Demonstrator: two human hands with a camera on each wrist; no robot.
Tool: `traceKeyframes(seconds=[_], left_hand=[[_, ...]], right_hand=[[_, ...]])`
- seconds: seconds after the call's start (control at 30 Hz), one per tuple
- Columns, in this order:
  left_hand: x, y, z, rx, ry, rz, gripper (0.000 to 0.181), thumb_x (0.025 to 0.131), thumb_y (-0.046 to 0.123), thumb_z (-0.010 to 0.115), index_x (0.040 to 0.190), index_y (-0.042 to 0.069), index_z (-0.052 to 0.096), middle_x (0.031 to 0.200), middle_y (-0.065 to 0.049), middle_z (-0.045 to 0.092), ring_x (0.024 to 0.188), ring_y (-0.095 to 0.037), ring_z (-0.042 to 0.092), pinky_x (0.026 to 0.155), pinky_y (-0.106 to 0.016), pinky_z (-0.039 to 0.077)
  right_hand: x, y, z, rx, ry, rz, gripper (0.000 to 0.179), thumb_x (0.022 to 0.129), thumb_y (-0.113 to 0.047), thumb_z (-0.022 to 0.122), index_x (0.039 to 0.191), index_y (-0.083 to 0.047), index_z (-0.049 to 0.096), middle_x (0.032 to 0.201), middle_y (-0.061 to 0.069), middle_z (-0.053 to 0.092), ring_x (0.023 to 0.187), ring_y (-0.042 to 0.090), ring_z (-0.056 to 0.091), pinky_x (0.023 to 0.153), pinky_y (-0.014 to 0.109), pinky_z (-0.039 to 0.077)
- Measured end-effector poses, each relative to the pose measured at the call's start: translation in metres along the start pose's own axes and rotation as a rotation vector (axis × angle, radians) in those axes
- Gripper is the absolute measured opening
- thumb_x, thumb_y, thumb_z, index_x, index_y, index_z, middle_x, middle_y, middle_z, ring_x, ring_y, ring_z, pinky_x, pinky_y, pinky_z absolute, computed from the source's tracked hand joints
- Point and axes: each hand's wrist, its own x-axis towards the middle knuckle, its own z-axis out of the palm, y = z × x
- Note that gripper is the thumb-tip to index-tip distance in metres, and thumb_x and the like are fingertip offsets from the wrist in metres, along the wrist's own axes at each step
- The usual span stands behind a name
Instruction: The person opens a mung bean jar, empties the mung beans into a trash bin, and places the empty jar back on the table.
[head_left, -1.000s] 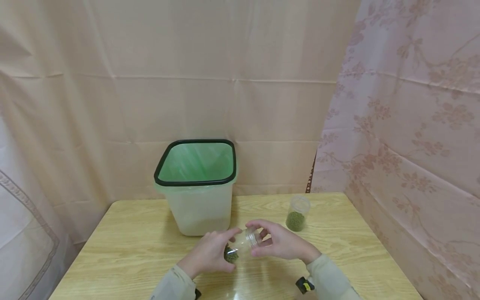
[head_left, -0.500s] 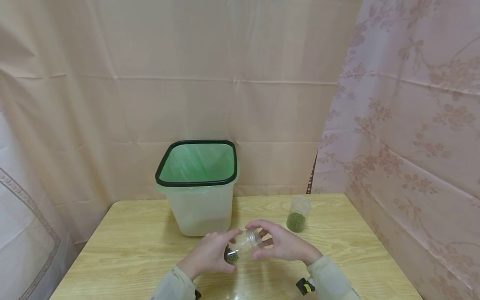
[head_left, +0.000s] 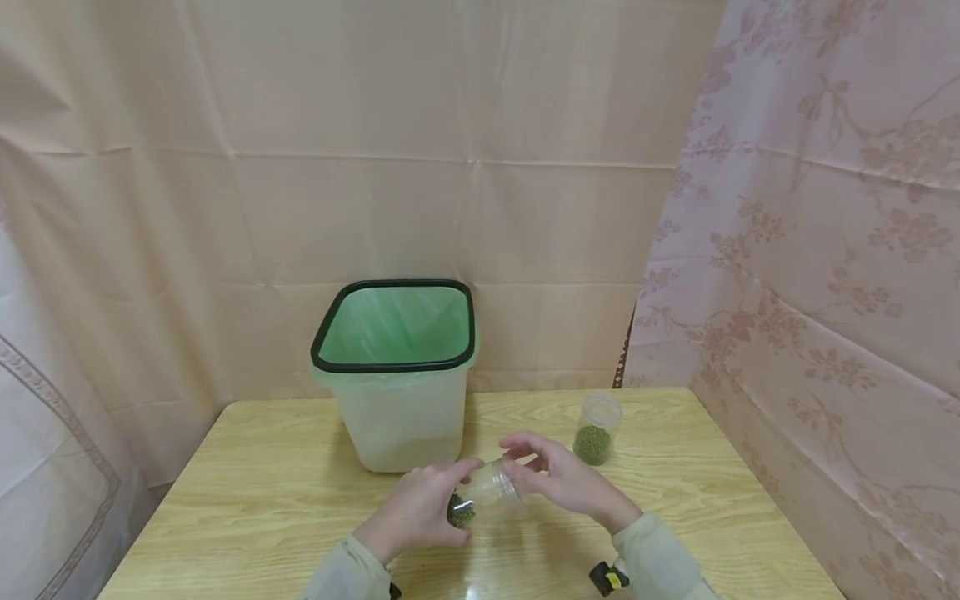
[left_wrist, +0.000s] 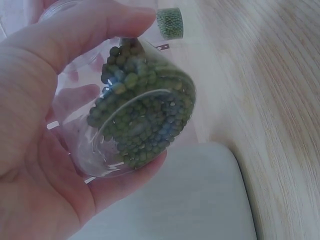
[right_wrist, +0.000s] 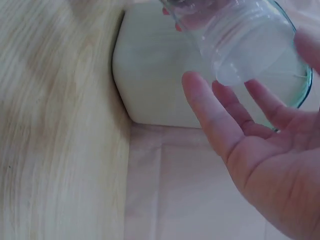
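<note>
My left hand (head_left: 423,508) grips a clear plastic jar (left_wrist: 92,147) around its body, thumb on one side and fingers on the other. It is tilted well over, its base towards the left hand. Small green beans (left_wrist: 137,122), like mung beans, are heaped at the base end. The clear ridged lid end (right_wrist: 245,50) points towards my right hand (head_left: 566,479). In the right wrist view, that hand's fingers (right_wrist: 207,110) are spread around the lid end, with a gap between them and it. A second clear jar (head_left: 592,437), partly filled with green beans, stands upright beyond the right hand.
A white bin (head_left: 405,429) with a green liner and a black rim ring (head_left: 390,367) stands behind the left hand on the wooden table (head_left: 247,500). Beige curtain (head_left: 337,208) hangs along the table's back edge, with floral cloth (head_left: 817,317) to the right.
My right hand's fingers have loosened and shifted round the lid end, the thumb moving up. My left hand and its jar have stayed nearly still.
</note>
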Motion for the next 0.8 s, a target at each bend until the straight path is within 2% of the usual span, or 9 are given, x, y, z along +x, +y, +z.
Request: traceKeyframes(seconds=[0.13,0.33,0.43,0.6,0.8], left_hand=[[-0.0009,0.0003,0.0017,0.021,0.011,0.001,0.08,0.065,0.024,0.093,0.135,0.009,0.058,0.105,-0.001,0.072,0.088,-0.013,0.067,0.069,-0.03,0.055],[-0.0014,0.0007,0.0025,0.037,0.01,-0.006,0.08,0.066,0.024,0.093,0.136,0.008,0.057,0.105,-0.004,0.072,0.082,-0.012,0.066,0.065,-0.028,0.054],[-0.0016,0.0002,0.0028,0.04,0.013,0.0,0.08,0.067,0.024,0.093,0.137,0.008,0.057,0.106,-0.004,0.072,0.081,-0.011,0.066,0.064,-0.026,0.054],[-0.0019,0.0,0.0031,0.024,0.014,0.002,0.08,0.067,0.023,0.093,0.137,0.007,0.058,0.107,-0.005,0.073,0.082,-0.01,0.067,0.065,-0.026,0.054],[-0.0015,0.0007,0.0032,0.027,0.016,0.002,0.08,0.066,0.024,0.093,0.136,0.008,0.058,0.107,-0.003,0.073,0.085,-0.012,0.068,0.066,-0.027,0.054]], right_hand=[[-0.0001,-0.0004,0.0035,0.068,0.021,0.051,0.045,0.105,-0.031,0.058,0.136,0.001,0.056,0.123,0.014,0.06,0.095,0.025,0.067,0.08,0.039,0.059],[-0.0005,-0.002,0.0052,0.082,-0.025,0.12,0.049,0.102,-0.04,0.062,0.136,-0.005,0.056,0.122,0.013,0.06,0.093,0.031,0.067,0.078,0.045,0.059],[-0.0018,-0.003,0.0057,0.089,-0.056,0.123,0.052,0.1,-0.037,0.065,0.139,-0.005,0.054,0.121,0.013,0.06,0.093,0.034,0.067,0.077,0.048,0.059],[-0.0029,-0.0026,0.0063,0.101,-0.06,0.111,0.053,0.098,-0.034,0.069,0.138,-0.004,0.054,0.119,0.013,0.059,0.091,0.034,0.068,0.077,0.049,0.06],[-0.0035,0.0001,0.0055,0.1,-0.062,0.091,0.052,0.096,-0.032,0.071,0.138,-0.004,0.056,0.121,0.013,0.059,0.087,0.027,0.067,0.076,0.048,0.06]])
